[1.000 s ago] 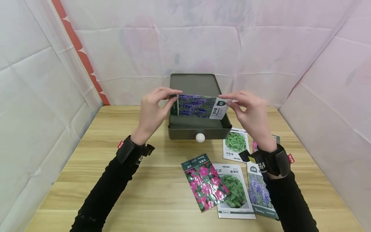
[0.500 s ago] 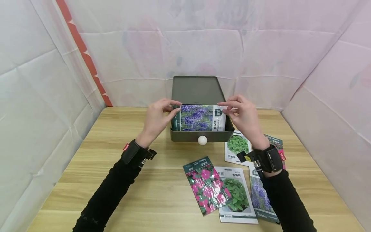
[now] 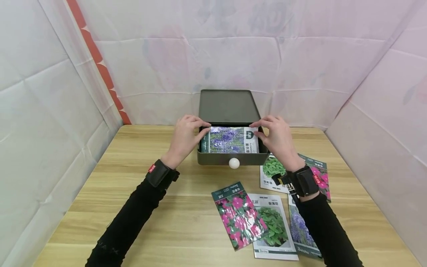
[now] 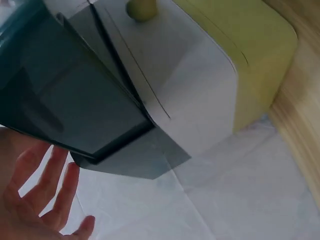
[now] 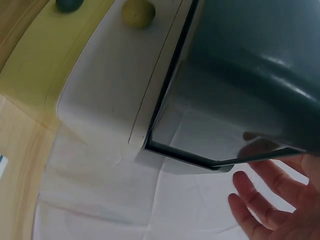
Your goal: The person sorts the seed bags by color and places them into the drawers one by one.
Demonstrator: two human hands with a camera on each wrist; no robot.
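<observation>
Wooden table [image 3: 140, 207]: hands lower lavender packet [image 3: 229, 139], label seemingly "Beishu".

The drawer's [image 3: 230, 158] front wall hides the lower edge of the lavender packet [image 3: 230, 139]. The right sleeve [image 3: 325, 230] covers most of the purple-flower packet [image 3: 298, 230] and part of the green-leaf packet [image 3: 271, 171]. Print on the packets is too small to read. Both wrist views cut off the fingers [image 4: 52, 192] at the frame edge.

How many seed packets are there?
6 show. One lavender packet lies in the drawer between both hands. Five lie on the table: pink flowers, mint, green leaves, purple, another pink. More may hide underneath.
</observation>
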